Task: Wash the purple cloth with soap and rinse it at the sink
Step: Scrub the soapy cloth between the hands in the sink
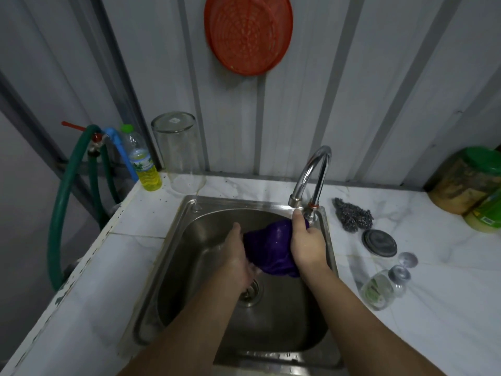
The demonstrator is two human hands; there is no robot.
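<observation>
Corrugated grey wall panels rose behind the white marble tabletop (379, 256), and the steel sink (189, 240) was sunk into it, seen from my head looking down. I had the purple cloth (271, 245) bunched over the basin, just below and in front of the curved tap (314, 172). My right hand (306, 242) wrapped its upper end in a closed grip, thumb raised near the spout. My left hand (238, 256) pressed against the lower folds, but whether those fingers were closed on the fabric I could not tell. Soaked, it looked limp, heavy and slick, so I judged a full-fisted hold on gathered folds safest, not on one edge. Whether water was running, I could not see.
</observation>
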